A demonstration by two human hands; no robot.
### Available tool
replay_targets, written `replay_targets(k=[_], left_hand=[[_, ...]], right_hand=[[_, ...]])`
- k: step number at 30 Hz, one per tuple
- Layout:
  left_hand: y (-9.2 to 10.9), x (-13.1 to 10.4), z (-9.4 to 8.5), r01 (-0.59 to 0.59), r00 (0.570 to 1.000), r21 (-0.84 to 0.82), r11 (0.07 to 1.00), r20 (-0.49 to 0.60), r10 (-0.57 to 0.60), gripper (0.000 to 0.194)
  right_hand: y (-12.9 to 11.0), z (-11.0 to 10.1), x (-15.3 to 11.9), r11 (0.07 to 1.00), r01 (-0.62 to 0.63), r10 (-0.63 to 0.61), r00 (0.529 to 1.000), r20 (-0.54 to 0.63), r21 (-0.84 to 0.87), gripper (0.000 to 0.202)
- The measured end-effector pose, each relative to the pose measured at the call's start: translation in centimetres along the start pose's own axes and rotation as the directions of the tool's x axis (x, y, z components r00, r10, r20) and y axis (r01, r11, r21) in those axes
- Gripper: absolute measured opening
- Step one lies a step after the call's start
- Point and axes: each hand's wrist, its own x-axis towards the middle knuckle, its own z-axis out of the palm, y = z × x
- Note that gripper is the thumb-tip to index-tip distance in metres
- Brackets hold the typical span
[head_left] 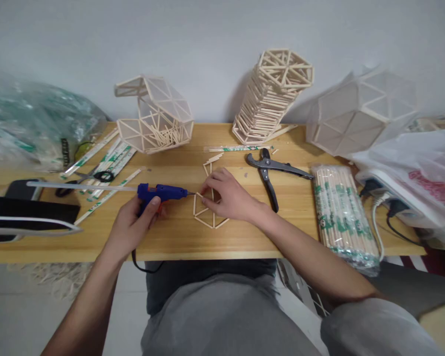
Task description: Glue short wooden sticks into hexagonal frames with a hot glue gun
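My left hand is wrapped round the handle of a blue hot glue gun, with a long white glue stick jutting out of its back. The gun's nozzle points right and meets the end of a short wooden stick. That stick is pinched between the fingertips of my right hand. Beneath this hand lies a flat frame of wooden sticks, partly hidden by the fingers. A few loose short sticks rest just above the frame.
Grey cutters lie right of my hand, beside a pack of wrapped chopsticks. Stick structures and a stacked stick tower stand along the wall. Scissors, a phone and a power strip lie at the sides.
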Motion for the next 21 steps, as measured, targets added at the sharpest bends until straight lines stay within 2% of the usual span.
replay_targets(k=[17,21], left_hand=[[-0.57,0.23,0.23,-0.002,1.000,0.020,1.000,0.007,0.002,0.043],[-0.08,0.14,0.23,0.003,1.000,0.031,1.000,-0.006,-0.003,0.044]], right_hand=[[0.07,0.28,0.07,1.000,0.012,-0.012,1.000,-0.016,-0.006,0.003],[0.08,0.29,0.05,1.000,0.018,-0.018,1.000,-0.024,-0.011,0.003]])
